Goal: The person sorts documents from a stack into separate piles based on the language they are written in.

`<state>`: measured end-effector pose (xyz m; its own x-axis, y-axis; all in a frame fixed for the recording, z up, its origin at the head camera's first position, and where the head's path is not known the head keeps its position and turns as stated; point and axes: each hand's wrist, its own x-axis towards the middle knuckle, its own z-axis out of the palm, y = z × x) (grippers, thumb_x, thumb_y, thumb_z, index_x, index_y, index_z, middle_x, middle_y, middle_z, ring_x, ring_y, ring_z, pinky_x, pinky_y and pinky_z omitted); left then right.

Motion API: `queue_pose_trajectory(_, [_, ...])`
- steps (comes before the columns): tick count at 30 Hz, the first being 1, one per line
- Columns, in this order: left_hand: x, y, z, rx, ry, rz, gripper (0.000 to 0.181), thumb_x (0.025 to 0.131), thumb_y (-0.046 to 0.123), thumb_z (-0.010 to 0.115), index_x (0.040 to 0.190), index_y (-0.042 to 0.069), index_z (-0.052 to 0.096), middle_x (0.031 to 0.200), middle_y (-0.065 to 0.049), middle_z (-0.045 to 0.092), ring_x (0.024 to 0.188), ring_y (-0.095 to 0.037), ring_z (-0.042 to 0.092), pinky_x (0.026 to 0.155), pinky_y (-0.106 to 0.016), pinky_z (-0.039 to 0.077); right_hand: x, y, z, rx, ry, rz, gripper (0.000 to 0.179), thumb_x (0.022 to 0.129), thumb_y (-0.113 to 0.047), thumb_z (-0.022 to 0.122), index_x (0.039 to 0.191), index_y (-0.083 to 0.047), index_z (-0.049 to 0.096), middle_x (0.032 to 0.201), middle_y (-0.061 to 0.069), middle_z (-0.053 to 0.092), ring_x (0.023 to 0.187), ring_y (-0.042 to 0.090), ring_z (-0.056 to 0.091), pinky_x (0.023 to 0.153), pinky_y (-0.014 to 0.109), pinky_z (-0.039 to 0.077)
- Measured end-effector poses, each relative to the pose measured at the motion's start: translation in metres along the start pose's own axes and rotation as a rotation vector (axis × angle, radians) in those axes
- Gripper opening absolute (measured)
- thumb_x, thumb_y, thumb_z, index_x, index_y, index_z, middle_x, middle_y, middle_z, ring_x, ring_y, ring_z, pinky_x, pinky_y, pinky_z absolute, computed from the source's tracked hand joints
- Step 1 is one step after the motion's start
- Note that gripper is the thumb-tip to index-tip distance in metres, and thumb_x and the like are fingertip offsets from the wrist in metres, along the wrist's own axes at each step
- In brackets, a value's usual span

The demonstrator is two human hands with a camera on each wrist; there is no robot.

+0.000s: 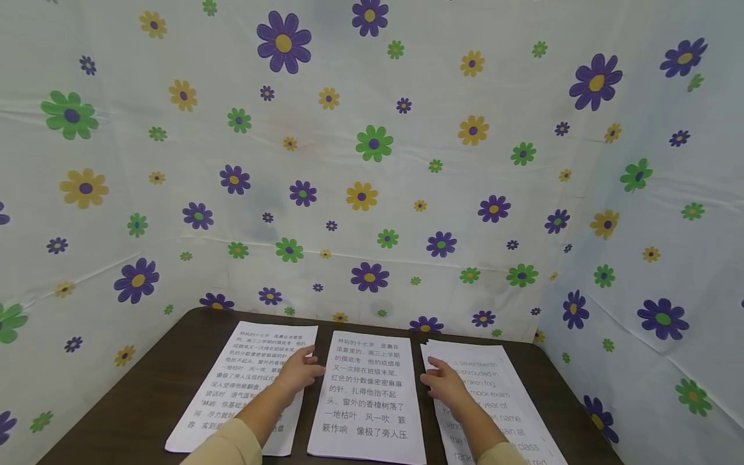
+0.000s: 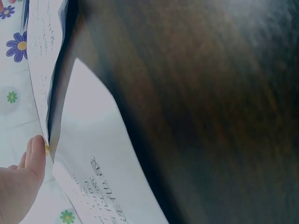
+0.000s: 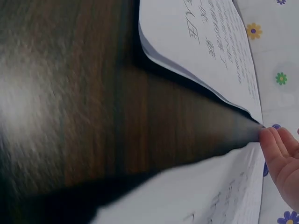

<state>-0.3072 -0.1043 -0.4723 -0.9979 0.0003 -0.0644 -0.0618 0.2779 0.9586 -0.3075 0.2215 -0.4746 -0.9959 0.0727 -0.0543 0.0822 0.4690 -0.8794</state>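
Note:
Three stacks of printed paper lie side by side on a dark wooden table. My left hand [image 1: 298,373] is over the right edge of the left paper stack [image 1: 256,352], its loosely bent fingers pointing at the middle paper stack [image 1: 366,394]. On the other side, my right hand [image 1: 446,382] hovers over the left edge of the right paper stack [image 1: 494,374], fingertips toward the middle stack. Neither hand holds anything. The left and middle stacks carry Chinese characters; the right one has English text, partly covered by my right hand and forearm.
The dark table [image 1: 134,381] shows at both sides and in the narrow gaps between the stacks. A white cloth [image 1: 325,226] printed with purple, green and yellow flowers hangs behind the table and along both sides.

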Motion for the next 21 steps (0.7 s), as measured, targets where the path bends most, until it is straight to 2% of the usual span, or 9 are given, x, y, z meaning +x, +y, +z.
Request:
queue_pose_trajectory(12, [-0.007,-0.003,0.007,0.012,-0.057,-0.057,0.071,0.085,0.008,0.064,0.144,-0.013,0.031,0.141,-0.039,0.041,0.123,-0.049,0.053,0.090,-0.044,0.057,-0.008,-0.002,0.015,-0.016,-0.058,0.068,0.060,0.092,-0.014,0.061,0.143,0.008,0.039,0.133,0.037,0.049,0.115,0.046,0.058,0.084,0.044,0.059])
queue_pose_trajectory(21, [-0.007,-0.004,0.010,-0.046,-0.095,-0.068,0.070,0.086,0.006,0.063,0.143,-0.016,0.029,0.140,-0.041,0.039,0.122,-0.048,0.054,0.087,-0.041,0.059,-0.008,-0.003,0.017,0.024,-0.083,0.095,0.059,0.092,-0.012,0.058,0.142,0.011,0.038,0.138,0.040,0.042,0.119,0.049,0.055,0.080,0.042,0.060])
